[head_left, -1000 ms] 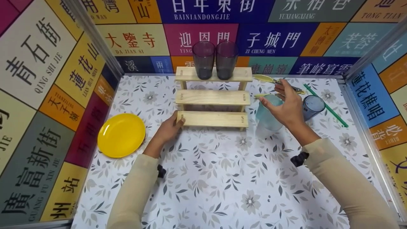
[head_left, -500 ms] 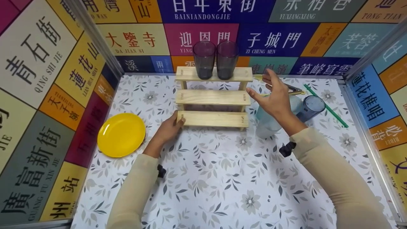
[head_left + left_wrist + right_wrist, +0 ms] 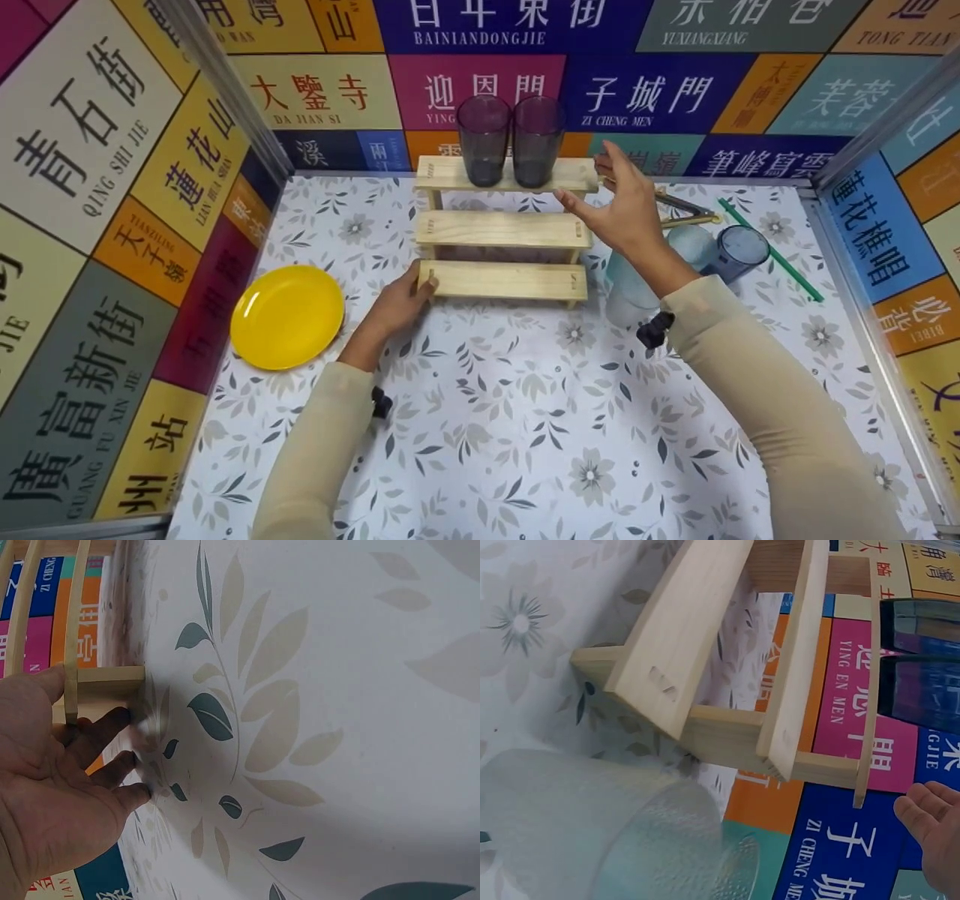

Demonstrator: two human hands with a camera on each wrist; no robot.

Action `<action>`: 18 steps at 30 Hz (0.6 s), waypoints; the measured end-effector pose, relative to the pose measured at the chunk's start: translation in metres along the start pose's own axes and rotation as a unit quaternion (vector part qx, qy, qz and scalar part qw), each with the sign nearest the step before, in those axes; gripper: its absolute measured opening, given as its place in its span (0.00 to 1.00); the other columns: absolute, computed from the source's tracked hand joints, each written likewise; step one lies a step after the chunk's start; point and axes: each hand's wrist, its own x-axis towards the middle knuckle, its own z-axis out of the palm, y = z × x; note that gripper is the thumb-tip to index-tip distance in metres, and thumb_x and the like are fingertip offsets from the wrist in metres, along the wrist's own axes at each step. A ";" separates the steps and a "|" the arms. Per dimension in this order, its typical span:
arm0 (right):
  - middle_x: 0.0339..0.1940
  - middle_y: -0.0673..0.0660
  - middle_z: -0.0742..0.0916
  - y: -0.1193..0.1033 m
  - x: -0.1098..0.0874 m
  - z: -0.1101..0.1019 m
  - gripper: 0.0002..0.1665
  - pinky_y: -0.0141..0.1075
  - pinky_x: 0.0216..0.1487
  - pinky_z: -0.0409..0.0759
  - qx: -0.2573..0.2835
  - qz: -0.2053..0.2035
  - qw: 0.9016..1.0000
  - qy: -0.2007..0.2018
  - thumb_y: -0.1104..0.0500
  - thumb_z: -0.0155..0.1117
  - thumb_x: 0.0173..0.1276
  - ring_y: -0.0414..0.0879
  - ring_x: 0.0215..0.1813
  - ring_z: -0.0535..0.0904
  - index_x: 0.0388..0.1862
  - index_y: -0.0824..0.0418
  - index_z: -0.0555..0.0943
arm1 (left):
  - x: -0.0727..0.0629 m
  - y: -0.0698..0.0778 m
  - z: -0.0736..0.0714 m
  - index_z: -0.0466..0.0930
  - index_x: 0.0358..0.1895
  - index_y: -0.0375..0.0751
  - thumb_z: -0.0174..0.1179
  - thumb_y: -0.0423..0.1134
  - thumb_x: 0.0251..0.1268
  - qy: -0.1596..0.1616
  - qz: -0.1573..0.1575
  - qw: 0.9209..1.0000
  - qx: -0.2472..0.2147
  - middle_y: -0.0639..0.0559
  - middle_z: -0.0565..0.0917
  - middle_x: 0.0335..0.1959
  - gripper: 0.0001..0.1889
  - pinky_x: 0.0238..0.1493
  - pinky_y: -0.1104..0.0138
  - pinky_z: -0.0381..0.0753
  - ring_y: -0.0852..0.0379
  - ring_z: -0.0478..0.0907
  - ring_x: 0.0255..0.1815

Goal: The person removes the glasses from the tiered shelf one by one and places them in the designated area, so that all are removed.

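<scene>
A three-tier wooden rack (image 3: 504, 229) stands at the table's middle, also seen from its side in the right wrist view. My left hand (image 3: 401, 304) pinches the left end of its lowest step, thumb on top and fingers below; the left wrist view shows this hand (image 3: 64, 787) at the plank's edge. Two dark purple tumblers (image 3: 484, 146) stand side by side on the top tier. Beside that tier's right end, my right hand (image 3: 622, 202) is raised with thumb and fingers spread, nothing between them. In the right wrist view, part of this hand (image 3: 934, 832) shows near the top plank.
Frosted pale-green cups (image 3: 634, 289) stand below my right forearm, partly hidden by it. Next to them are a blue cup (image 3: 739, 251), tongs (image 3: 686, 206) and a green straw (image 3: 772, 251). A yellow plate (image 3: 287, 317) lies at the left. Printed walls (image 3: 480, 37) enclose the table.
My right hand has moved left and up, from above the green cups to the rack's top tier, fingers still spread. The left hand and the rack have stayed in place.
</scene>
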 end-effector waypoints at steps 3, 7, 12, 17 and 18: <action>0.79 0.64 0.81 -0.007 0.008 0.004 0.63 0.51 0.81 0.77 0.003 -0.004 1.000 -0.005 0.30 0.79 0.67 0.57 0.80 0.79 0.91 0.55 0.62 | 0.001 -0.002 0.001 0.45 0.93 0.44 0.48 0.64 0.90 0.001 -0.003 1.000 -0.003 0.35 0.61 0.90 0.44 0.88 0.42 0.62 0.34 0.63 0.88; 0.79 0.64 0.81 -0.017 0.020 0.010 0.66 0.51 0.80 0.78 0.002 0.001 1.000 -0.010 0.28 0.79 0.65 0.56 0.80 0.78 0.91 0.55 0.61 | 0.002 -0.003 0.002 0.45 0.93 0.46 0.48 0.64 0.90 0.002 0.000 1.000 0.001 0.34 0.64 0.88 0.44 0.87 0.41 0.64 0.33 0.66 0.87; 0.80 0.62 0.81 -0.031 0.034 0.014 0.68 0.49 0.81 0.77 -0.014 0.009 1.000 -0.014 0.24 0.78 0.64 0.55 0.81 0.78 0.92 0.54 0.61 | 0.002 -0.003 0.002 0.47 0.93 0.45 0.48 0.64 0.90 0.008 0.004 1.000 0.002 0.34 0.65 0.88 0.43 0.87 0.42 0.64 0.34 0.66 0.86; 0.79 0.59 0.82 -0.041 0.046 0.017 0.68 0.49 0.82 0.75 -0.032 0.010 0.999 -0.015 0.23 0.77 0.64 0.54 0.80 0.78 0.91 0.54 0.62 | 0.002 -0.002 0.002 0.47 0.93 0.47 0.48 0.64 0.90 0.009 0.001 1.000 0.002 0.36 0.63 0.89 0.43 0.88 0.42 0.62 0.34 0.65 0.87; 0.79 0.59 0.82 -0.043 0.048 0.017 0.68 0.49 0.82 0.75 -0.034 0.009 0.999 -0.014 0.23 0.77 0.64 0.53 0.80 0.78 0.91 0.54 0.62 | 0.002 -0.002 0.002 0.46 0.93 0.47 0.47 0.64 0.90 0.008 0.001 1.000 0.004 0.36 0.62 0.89 0.43 0.88 0.42 0.62 0.34 0.64 0.88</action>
